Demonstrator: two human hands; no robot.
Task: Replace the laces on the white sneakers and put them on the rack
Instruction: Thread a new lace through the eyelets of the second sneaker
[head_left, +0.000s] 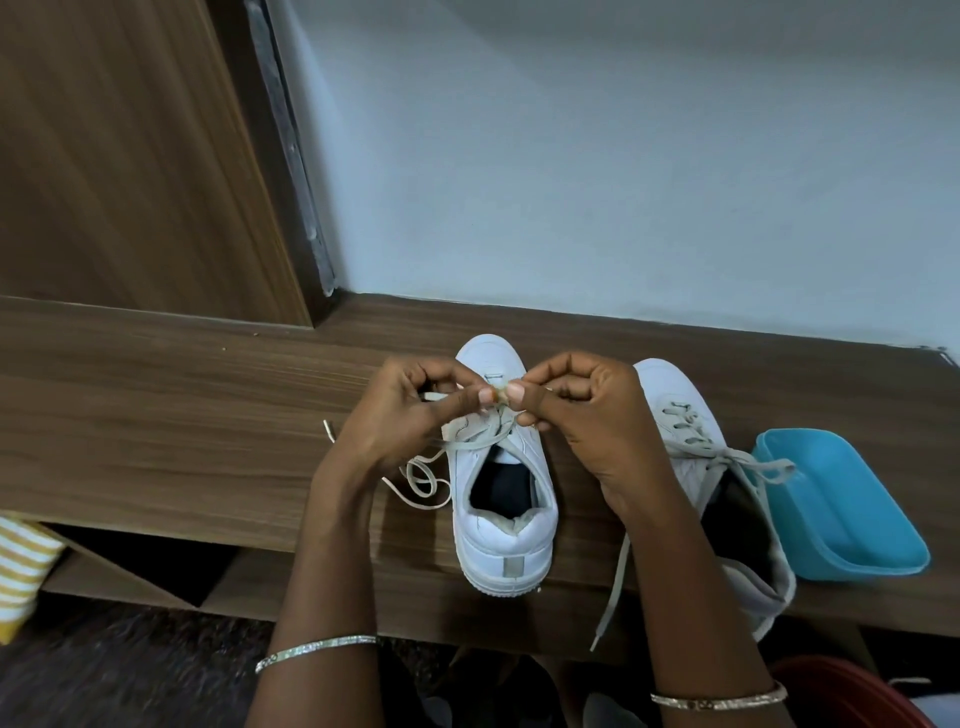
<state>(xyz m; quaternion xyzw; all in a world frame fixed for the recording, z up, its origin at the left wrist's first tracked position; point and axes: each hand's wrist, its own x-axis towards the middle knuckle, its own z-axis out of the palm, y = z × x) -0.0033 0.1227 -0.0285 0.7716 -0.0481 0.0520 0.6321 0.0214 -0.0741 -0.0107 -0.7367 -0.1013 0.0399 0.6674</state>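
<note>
Two white sneakers stand on a wooden rack top (182, 415), toes pointing away from me. The middle sneaker (504, 530) has a pale lace (483, 439) crossing its eyelets, with loose ends trailing left onto the wood. My left hand (410, 415) and my right hand (587, 421) meet above its tongue, both pinching the same knot of lace between thumb and fingers. The right sneaker (685, 410) is partly hidden behind my right forearm; its lace is tied in a bow and one end hangs over the front edge.
A blue plastic tray (841, 509) sits right of the sneakers, near the front edge. Behind is a pale wall (623, 156) and a wooden door (130, 156) at left. Below are open shelves, a striped yellow cloth (21, 566) and a red object (852, 696).
</note>
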